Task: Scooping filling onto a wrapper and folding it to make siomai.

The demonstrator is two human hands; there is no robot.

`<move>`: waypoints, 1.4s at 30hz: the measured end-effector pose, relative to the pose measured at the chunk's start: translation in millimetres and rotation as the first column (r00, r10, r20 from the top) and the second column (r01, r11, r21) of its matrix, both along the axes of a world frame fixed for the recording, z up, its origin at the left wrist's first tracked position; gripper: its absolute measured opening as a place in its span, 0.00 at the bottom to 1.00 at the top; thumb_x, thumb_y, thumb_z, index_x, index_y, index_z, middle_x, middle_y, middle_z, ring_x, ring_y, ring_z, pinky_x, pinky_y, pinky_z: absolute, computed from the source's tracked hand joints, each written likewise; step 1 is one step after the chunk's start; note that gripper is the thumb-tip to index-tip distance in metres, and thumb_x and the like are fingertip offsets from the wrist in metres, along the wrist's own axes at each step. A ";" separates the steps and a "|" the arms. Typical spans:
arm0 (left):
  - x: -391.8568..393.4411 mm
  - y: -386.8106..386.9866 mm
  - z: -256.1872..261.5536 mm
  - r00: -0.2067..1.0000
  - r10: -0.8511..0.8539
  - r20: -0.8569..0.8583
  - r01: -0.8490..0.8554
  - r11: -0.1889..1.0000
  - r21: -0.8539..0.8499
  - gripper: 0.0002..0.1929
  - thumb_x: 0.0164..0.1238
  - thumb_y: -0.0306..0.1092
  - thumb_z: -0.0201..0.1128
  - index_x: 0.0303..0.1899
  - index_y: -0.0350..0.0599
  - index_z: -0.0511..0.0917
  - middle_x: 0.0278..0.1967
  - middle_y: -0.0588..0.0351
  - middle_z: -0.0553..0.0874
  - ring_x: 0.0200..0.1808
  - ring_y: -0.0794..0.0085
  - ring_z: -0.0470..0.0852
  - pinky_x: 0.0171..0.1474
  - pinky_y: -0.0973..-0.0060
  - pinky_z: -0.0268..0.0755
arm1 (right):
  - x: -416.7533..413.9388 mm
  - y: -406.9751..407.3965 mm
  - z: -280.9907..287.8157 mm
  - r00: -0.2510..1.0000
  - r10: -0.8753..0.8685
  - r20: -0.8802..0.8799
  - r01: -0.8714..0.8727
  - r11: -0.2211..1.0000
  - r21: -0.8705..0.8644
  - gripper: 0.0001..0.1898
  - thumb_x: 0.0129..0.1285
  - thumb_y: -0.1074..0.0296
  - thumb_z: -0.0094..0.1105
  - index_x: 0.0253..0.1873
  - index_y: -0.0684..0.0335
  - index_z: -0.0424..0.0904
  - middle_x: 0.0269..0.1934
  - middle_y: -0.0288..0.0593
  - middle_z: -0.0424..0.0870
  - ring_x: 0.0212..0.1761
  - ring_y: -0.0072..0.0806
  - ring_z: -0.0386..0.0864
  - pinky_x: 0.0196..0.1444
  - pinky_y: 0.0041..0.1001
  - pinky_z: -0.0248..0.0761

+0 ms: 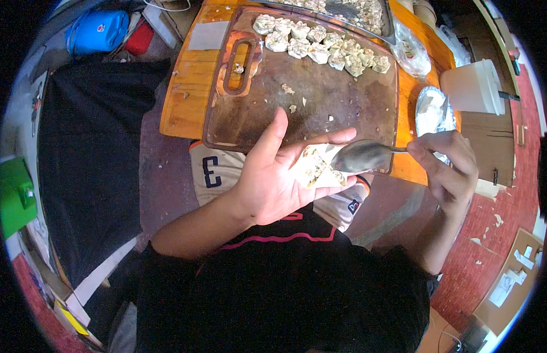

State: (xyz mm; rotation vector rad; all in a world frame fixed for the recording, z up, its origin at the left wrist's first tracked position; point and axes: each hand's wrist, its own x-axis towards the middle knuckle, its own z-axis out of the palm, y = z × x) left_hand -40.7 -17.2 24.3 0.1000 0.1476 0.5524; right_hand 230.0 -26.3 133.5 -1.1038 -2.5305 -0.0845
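On the open palm and fingers of my left hand (277, 176) lies a thin dough wrapper (319, 165) with some filling on it. My right hand (450, 163) pinches the handle of a metal spoon (364, 155), whose bowl is over the wrapper's right part. Beyond my hands is a brown cutting board (264, 119) with a few filling crumbs on it. Several open-topped dumplings (317, 53) stand in rows along its far side. A metal tray of filling (361, 17) stands at the far edge, partly out of view.
At the right of the wooden table (180, 101) are a clear plastic bag (410, 50) and a blue-rimmed dish (434, 110) holding something white. A white plastic bucket (472, 86) stands beyond them. A dark cloth (92, 154) covers something at the left, near a blue barrel (99, 31).
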 end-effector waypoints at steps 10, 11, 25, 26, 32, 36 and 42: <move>2.8 -3.9 2.2 0.971 0.214 0.107 -0.208 0.976 -0.063 0.54 0.68 0.85 0.33 0.85 0.58 0.47 0.84 0.39 0.52 0.85 0.47 0.52 0.84 0.50 0.43 | -0.5 -13.2 -2.0 0.958 -0.276 -0.077 0.281 0.957 0.065 0.13 0.54 0.79 0.69 0.45 0.64 0.92 0.38 0.45 0.88 0.36 0.34 0.85 0.37 0.29 0.77; 3.8 -4.0 1.9 0.963 0.240 0.124 -0.231 0.969 -0.081 0.54 0.68 0.86 0.32 0.85 0.58 0.47 0.84 0.39 0.52 0.85 0.47 0.52 0.84 0.50 0.42 | -2.3 -14.1 -1.6 0.967 -0.246 -0.069 0.251 0.966 0.068 0.14 0.53 0.80 0.69 0.45 0.64 0.92 0.38 0.44 0.88 0.36 0.34 0.85 0.36 0.29 0.77; 21.9 -10.4 -0.1 0.856 0.516 0.046 -0.515 0.838 0.182 0.54 0.68 0.84 0.35 0.86 0.63 0.37 0.86 0.44 0.46 0.86 0.52 0.46 0.85 0.56 0.36 | -62.9 -53.1 -5.8 0.933 -0.358 -0.045 0.361 0.929 0.081 0.23 0.45 0.82 0.68 0.51 0.71 0.89 0.39 0.48 0.86 0.32 0.34 0.86 0.32 0.29 0.79; 22.4 -10.6 0.6 0.849 0.524 0.069 -0.527 0.831 0.176 0.54 0.68 0.84 0.35 0.86 0.63 0.36 0.86 0.44 0.46 0.86 0.52 0.46 0.85 0.55 0.36 | -65.3 -54.1 -5.3 0.942 -0.335 -0.037 0.337 0.939 0.074 0.23 0.45 0.80 0.68 0.51 0.71 0.89 0.39 0.47 0.86 0.32 0.33 0.85 0.31 0.28 0.78; 25.1 -11.4 -1.6 0.823 0.558 0.107 -0.564 0.779 0.274 0.53 0.69 0.84 0.36 0.86 0.63 0.37 0.86 0.45 0.45 0.86 0.52 0.45 0.84 0.55 0.38 | -67.8 -53.5 -7.7 0.963 -0.263 0.057 0.261 0.964 0.048 0.25 0.47 0.74 0.65 0.53 0.72 0.88 0.41 0.48 0.86 0.30 0.31 0.83 0.28 0.27 0.77; 26.3 -10.3 0.2 0.807 0.582 0.097 -0.582 0.759 0.290 0.53 0.69 0.84 0.36 0.86 0.62 0.37 0.86 0.45 0.45 0.86 0.52 0.45 0.84 0.58 0.41 | -68.8 -54.1 -12.5 0.973 -0.226 0.053 0.220 0.971 0.095 0.26 0.47 0.72 0.64 0.54 0.73 0.88 0.42 0.49 0.85 0.31 0.32 0.83 0.28 0.28 0.77; 23.7 -7.5 -4.3 0.797 0.576 0.180 -0.601 0.732 0.321 0.54 0.70 0.83 0.35 0.85 0.61 0.30 0.87 0.50 0.38 0.87 0.57 0.39 0.84 0.56 0.27 | -75.2 -56.1 -8.6 0.959 -0.283 -0.006 0.282 0.955 0.089 0.23 0.49 0.77 0.67 0.53 0.72 0.88 0.39 0.48 0.84 0.30 0.33 0.83 0.29 0.28 0.77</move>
